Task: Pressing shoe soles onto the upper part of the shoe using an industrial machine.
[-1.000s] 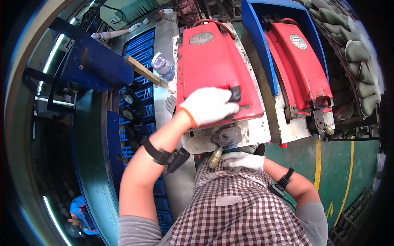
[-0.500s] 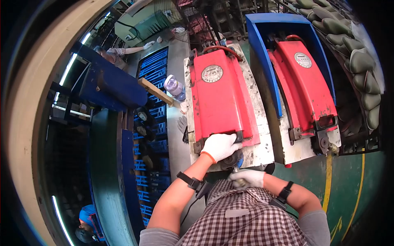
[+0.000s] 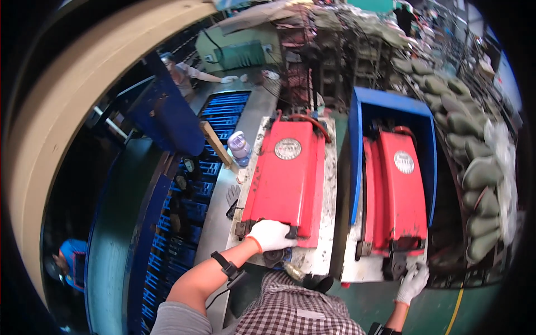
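Note:
Two red box-shaped machine covers lie side by side on pale, stained boards. My left hand, in a white glove with an orange cuff, is closed at the front edge of the left red cover, on its black handle. Just below it, a brass-coloured, knob-like piece sticks out at the front. My gloved right hand is beside the front corner of the right red cover, close to a dark round fitting. Its fingers point up, look apart and hold nothing visible.
A blue hood surrounds the back of the right cover. To the left run a metal bench, a bottle and a conveyor with blue slats. Grey-green shoe-shaped pieces fill a rack at right. Other people work at left.
My right hand has left the brass-coloured piece and moved right, to the right machine's front corner. My left hand stays on the handle. The view has swung to the right and up.

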A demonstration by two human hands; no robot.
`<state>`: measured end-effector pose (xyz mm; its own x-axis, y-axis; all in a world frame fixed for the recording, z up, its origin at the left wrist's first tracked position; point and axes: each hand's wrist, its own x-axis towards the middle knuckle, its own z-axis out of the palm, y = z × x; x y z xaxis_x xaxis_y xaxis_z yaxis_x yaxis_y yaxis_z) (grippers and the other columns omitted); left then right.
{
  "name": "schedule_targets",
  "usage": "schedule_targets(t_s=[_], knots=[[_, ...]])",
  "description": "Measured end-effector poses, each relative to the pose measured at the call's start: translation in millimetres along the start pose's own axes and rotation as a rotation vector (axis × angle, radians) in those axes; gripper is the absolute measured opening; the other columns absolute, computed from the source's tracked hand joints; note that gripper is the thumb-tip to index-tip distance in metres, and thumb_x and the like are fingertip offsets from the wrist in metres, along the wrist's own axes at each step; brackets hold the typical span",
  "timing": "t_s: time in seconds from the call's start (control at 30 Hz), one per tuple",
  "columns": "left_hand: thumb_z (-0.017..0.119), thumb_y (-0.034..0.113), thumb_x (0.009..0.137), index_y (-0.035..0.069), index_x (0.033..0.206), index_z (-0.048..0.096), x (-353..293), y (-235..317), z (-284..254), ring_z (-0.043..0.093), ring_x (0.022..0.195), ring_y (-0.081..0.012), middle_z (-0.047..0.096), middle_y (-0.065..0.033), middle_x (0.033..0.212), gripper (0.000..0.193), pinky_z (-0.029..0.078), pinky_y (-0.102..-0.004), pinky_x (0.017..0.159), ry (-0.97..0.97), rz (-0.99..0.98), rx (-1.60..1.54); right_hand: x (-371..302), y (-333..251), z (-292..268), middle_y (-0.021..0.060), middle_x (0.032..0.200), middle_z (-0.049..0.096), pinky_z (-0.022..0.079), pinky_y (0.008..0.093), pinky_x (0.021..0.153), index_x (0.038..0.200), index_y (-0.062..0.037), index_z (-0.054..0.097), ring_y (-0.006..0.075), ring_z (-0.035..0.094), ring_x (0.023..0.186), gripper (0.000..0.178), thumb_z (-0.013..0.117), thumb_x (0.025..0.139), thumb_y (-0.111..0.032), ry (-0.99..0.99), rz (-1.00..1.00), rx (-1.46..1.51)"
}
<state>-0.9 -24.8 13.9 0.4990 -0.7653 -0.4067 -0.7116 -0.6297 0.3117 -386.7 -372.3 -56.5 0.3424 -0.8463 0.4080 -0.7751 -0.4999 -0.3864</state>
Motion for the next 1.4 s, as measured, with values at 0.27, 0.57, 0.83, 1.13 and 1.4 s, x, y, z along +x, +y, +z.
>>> schedule_targets(t_s=[0.27,0.57,0.83,1.13,1.4], knots=[[0.069,0.058,0.086,0.004,0.088,0.076,-7,-3,9,0.073,0.077,-0.0392,0.073,-0.0209,0.082,0.054,0.058,-0.0482,0.074,0.095,-0.037,0.009,12,21,19,0.0287,0.094,0.067,0.051,0.0553,0.078,0.099,-0.0011,0.067,0.0482,0.064,0.091,0.033,0.052,0.106,-0.03,-0.255,0.084,-0.092],[0.07,0.052,0.085,0.005,0.086,0.077,0,6,9,0.073,0.075,-0.0394,0.073,-0.0208,0.08,0.047,0.058,-0.049,0.073,0.129,-0.05,0.024,14,44,34,0.0249,0.087,0.067,0.05,0.0561,0.07,0.097,-0.0043,0.067,0.0477,0.064,0.081,0.029,0.055,0.103,-0.03,-0.168,0.039,-0.047],[0.07,0.054,0.084,0.007,0.087,0.078,3,0,17,0.073,0.076,-0.0392,0.073,-0.0206,0.082,0.048,0.059,-0.0485,0.073,0.14,-0.057,0.007,10,38,31,0.022,0.078,0.066,0.051,0.0539,0.065,0.089,-0.0063,0.066,0.0451,0.065,0.073,0.028,0.056,0.102,-0.029,-0.076,-0.049,-0.079],[0.069,0.047,0.085,0.012,0.089,0.077,-2,9,7,0.074,0.078,-0.038,0.074,-0.0184,0.082,0.037,0.058,-0.0481,0.074,0.103,-0.125,-0.003,8,40,24,0.0191,0.108,0.075,0.059,0.0452,0.077,0.12,-0.0044,0.073,0.0374,0.071,0.09,0.038,0.062,0.103,-0.036,-0.145,-0.09,-0.304],[0.069,0.045,0.084,0.012,0.085,0.076,1,5,11,0.073,0.076,-0.0379,0.072,-0.018,0.078,0.034,0.058,-0.0488,0.071,0.112,-0.142,-0.004,11,48,37,0.0181,0.103,0.074,0.057,0.0443,0.07,0.12,-0.0047,0.071,0.0348,0.07,0.084,0.038,0.058,0.104,-0.036,-0.064,-0.173,-0.307]])
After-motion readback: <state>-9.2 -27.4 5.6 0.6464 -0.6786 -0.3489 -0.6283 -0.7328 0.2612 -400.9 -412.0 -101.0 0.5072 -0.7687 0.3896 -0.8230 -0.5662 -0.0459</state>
